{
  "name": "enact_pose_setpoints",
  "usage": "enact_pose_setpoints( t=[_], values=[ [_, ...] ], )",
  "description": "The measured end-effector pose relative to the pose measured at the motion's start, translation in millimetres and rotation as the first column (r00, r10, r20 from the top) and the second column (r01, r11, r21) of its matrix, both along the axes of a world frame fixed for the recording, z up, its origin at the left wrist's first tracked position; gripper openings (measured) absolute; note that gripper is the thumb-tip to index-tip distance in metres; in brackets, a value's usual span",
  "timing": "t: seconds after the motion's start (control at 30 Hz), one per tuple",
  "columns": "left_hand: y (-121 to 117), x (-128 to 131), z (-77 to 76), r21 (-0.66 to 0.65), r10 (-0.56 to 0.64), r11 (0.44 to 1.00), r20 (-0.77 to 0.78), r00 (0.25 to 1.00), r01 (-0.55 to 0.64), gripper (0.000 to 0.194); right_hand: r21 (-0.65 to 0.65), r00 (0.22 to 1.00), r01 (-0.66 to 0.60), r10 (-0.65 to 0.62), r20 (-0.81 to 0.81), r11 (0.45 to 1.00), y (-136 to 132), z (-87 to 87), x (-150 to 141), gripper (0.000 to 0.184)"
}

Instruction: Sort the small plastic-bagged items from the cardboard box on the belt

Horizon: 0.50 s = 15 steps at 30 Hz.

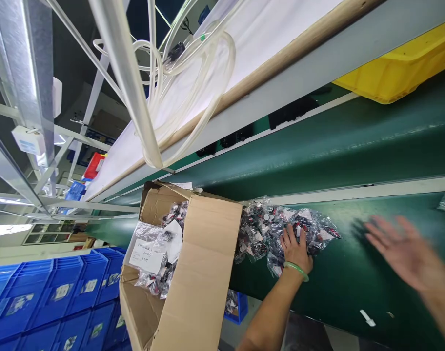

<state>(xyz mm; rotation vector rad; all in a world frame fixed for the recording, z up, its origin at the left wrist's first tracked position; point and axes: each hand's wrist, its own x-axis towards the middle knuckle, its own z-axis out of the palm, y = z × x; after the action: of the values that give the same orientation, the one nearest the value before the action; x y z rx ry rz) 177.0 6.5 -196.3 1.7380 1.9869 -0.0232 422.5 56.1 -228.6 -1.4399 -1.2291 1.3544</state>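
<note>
Left hand (294, 251), green bangle (296, 269) on wrist, lies palm-down w/ fingers spread flat on pile of clear bags (281, 229) of small parts, pressing it onto green table (354, 287); not pinching anything. Pile sits just right of open cardboard box (196, 273), touching its flap. Box holds more bags, one w/ white label (148, 254). Blue crates (61, 292) stacked far left, below. Right hand (403, 251) is blurred, open, fingers fanned, above bare table surface, well apart from pile. Yellow bin (401, 68) up top right.
</note>
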Motion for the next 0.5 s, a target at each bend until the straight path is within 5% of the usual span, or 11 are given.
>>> enact_pose_setpoints(
  t=[0.07,0.1,0.23,0.37,0.43,0.5],
  values=[
    [12,-9,-9.1,-0.016,-0.043,0.999,-0.070,0.997,0.042,0.097,0.021,0.990,-0.097,0.094,0.105,0.995,4,-12.2,-52,0.109],
    [17,-14,-11.0,-0.020,-0.055,0.998,-0.086,0.995,0.054,0.093,0.094,0.948,-0.169,0.136,0.288,0.981,3,-19.9,-77,0.110],
    [29,-27,-8.3,0.028,-0.033,0.999,-0.121,0.992,0.037,0.062,0.324,0.793,-0.305,0.050,0.608,0.895,-11,-48.8,-133,0.072],
    [30,-32,-5.9,0.026,-0.021,0.999,-0.143,0.989,0.024,0.061,0.245,0.842,-0.155,-0.001,0.539,0.957,-21,-43.7,-108,0.081],
    [30,-29,-7.5,0.027,-0.017,0.999,-0.125,0.992,0.020,0.071,0.068,0.925,-0.018,-0.009,0.380,0.998,-20,-23.2,-82,0.095],
    [31,-24,-10.0,0.021,-0.024,0.999,-0.097,0.995,0.026,0.081,-0.191,0.989,0.109,-0.088,0.117,0.976,-19,2.0,-54,0.105]
  ],
)
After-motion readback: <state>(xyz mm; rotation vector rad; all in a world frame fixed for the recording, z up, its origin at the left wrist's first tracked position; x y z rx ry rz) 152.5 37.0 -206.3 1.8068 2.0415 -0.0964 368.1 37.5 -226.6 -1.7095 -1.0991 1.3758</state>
